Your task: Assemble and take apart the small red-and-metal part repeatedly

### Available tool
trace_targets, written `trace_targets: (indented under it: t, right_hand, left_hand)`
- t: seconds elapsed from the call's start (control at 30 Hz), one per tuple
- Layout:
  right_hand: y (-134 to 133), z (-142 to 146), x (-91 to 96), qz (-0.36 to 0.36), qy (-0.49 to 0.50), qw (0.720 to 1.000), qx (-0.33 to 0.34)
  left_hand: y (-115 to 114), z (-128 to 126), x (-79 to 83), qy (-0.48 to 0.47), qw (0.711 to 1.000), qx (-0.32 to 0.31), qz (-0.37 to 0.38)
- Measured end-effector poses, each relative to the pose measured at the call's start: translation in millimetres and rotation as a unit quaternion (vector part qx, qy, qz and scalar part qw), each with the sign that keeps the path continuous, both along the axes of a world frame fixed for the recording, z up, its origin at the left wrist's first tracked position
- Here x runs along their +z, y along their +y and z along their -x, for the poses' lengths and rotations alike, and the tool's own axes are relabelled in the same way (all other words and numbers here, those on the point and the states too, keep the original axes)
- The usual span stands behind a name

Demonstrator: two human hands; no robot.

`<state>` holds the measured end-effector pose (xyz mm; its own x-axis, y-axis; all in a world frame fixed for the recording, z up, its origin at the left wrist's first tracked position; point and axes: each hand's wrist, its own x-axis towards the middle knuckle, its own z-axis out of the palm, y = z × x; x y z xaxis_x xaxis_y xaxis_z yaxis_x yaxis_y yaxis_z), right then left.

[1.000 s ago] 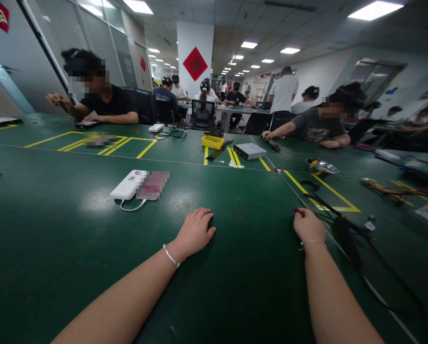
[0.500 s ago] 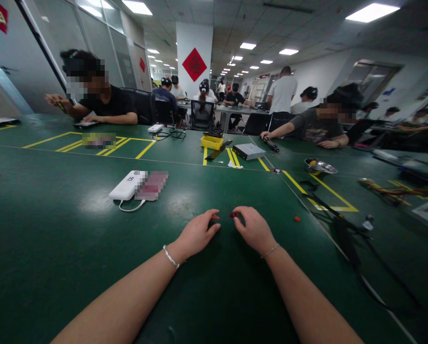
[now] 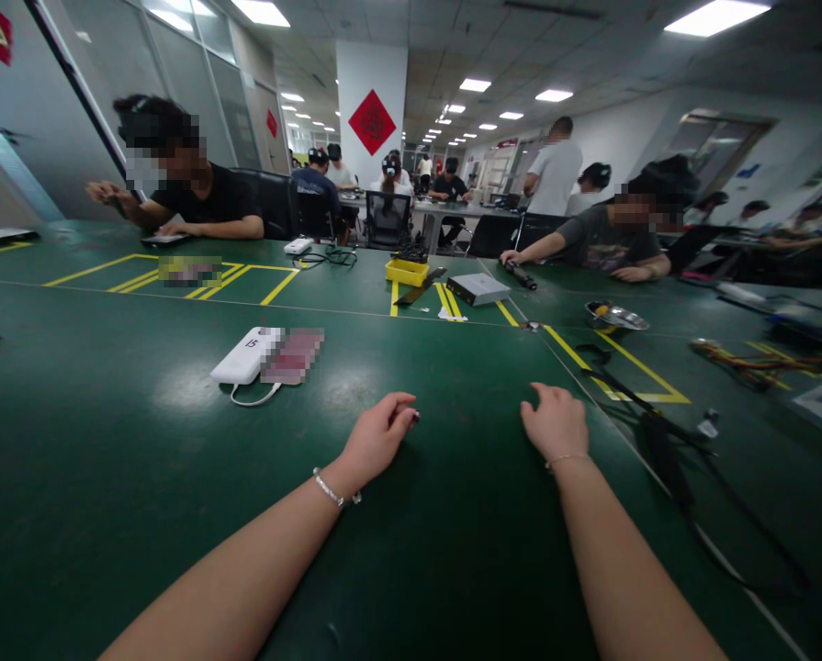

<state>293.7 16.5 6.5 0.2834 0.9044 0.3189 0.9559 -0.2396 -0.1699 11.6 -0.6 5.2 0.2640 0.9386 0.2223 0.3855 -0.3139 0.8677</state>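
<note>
My left hand (image 3: 377,435) is closed in a pinch over the table, to the left of centre. At its thumb tip shows a small dark piece (image 3: 416,416), too small to name. My right hand (image 3: 557,424) is farther right, palm down and fingers curved, with thumb and index finger apart; nothing shows between them. It covers the spot on the green table (image 3: 452,551) where a small orange-red piece lay before, so that piece is hidden. Each wrist wears a thin bracelet.
A white power bank (image 3: 245,356) is cabled to a blurred phone (image 3: 292,356) at left. Black straps (image 3: 658,450) lie at right, near a metal bowl (image 3: 617,317). Farther back are a yellow tray (image 3: 406,273) and a grey box (image 3: 478,289). Two people sit across the table.
My right hand has moved right, away from my left hand, over the orange-red piece. A dark red piece was at its fingertips; a small dark piece now shows at my left thumb.
</note>
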Motion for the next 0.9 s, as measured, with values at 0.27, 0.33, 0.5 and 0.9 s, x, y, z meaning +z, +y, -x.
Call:
trace_targets:
  t: [0.27,0.33,0.5,0.9]
  right_hand:
    - [0,-65,-15.6,0.087,0.023,0.988,-0.125]
    - [1,-55,-11.9,0.073,0.071,0.989,-0.111]
    - [2,7,-0.3,0.022,0.398,0.916,0.045]
    - [-30,108,21.8,0.080,0.683,0.689,0.231]
  left_hand:
    - [6,1,-2.0,-0.075,0.996,0.042,0.022]
    - [6,1,-0.6,-0.081,0.996,0.037,0.031]
    - [5,0,1.9,-0.087,0.995,0.021,0.041]
    - [6,0,-4.1,-0.098,0.995,0.029,0.015]
